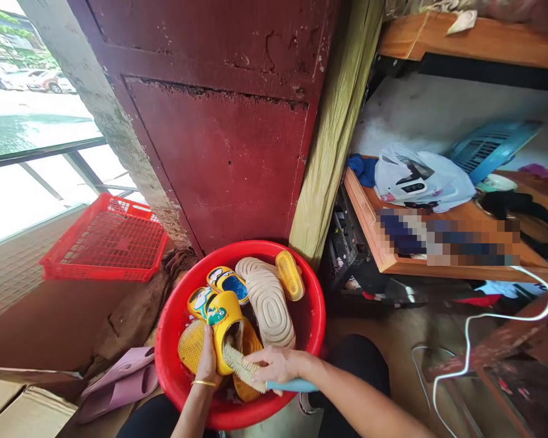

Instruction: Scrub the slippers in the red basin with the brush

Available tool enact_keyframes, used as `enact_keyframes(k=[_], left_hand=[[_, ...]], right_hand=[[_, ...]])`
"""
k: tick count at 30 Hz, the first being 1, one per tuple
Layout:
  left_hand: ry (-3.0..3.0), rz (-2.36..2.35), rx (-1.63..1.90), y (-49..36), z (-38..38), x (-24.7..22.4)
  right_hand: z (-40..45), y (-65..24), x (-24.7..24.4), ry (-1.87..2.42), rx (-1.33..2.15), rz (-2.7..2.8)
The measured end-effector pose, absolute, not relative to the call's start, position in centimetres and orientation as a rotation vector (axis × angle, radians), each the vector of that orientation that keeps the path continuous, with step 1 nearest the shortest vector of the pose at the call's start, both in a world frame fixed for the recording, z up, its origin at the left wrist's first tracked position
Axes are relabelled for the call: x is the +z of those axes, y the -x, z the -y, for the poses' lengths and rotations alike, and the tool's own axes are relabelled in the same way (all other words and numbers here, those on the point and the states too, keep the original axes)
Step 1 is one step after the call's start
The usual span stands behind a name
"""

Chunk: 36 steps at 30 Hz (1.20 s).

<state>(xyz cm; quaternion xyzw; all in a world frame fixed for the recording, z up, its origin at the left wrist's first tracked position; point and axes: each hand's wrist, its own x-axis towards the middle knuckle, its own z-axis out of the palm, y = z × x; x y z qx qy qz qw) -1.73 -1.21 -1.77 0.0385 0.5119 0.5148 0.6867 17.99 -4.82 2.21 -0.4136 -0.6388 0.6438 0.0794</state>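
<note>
My left hand (206, 359) is closed on a yellow slipper (220, 302) with a green cartoon figure on its strap, held over the red basin (322, 304). In my right hand (276, 365) is a scrubbing brush (244, 368) with pale bristles and a light-blue handle. The bristle end reaches into the slipper's opening. Around it in the basin lie beige slippers (269, 304) with their ridged soles up, a small yellow slipper (289, 277) sole up, and a yellow-and-blue slipper (235, 285). Part of the basin's inside is hidden by my hands.
Pink slippers (119, 383) lie left of the basin, near a cardboard box (22, 407). A red plastic crate (105, 243) stands behind them. A maroon door (228, 152) rises behind the basin. On the right, a wooden shelf (386, 252) holds a plastic bag (427, 176); a white cable (466, 334) hangs down.
</note>
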Motion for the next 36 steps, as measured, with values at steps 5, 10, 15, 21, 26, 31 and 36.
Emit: enact_keyframes(k=[5,10,15,21,26,31,36], left_hand=[[-0.119,-1.080,1.048,1.2,1.7,-0.9],[-0.165,-1.097,1.101,1.3,1.9,-1.0],[-0.444,-1.373,1.192,1.8,1.5,-2.0],[-0.780,-1.499,1.163,0.9,2.0,-1.9],[-0.945,-1.495,1.180,0.0,2.8,-0.5],[-1.176,-1.447,1.220,0.6,1.7,1.7],[-1.379,-1.446,1.200,-0.1,-0.2,3.6]], right_hand=[[3.7,-14.9,0.9,1.220,1.856,1.569],[3.3,-15.6,1.5,1.218,1.937,1.750],[5.0,-18.5,1.4,1.248,1.449,2.489],[7.6,-19.1,0.0,1.543,0.518,2.729],[8.2,-20.6,0.6,1.777,0.258,2.529],[7.7,-25.5,1.4,1.699,0.320,2.420],[7.0,-28.0,0.3,1.622,0.521,1.944]])
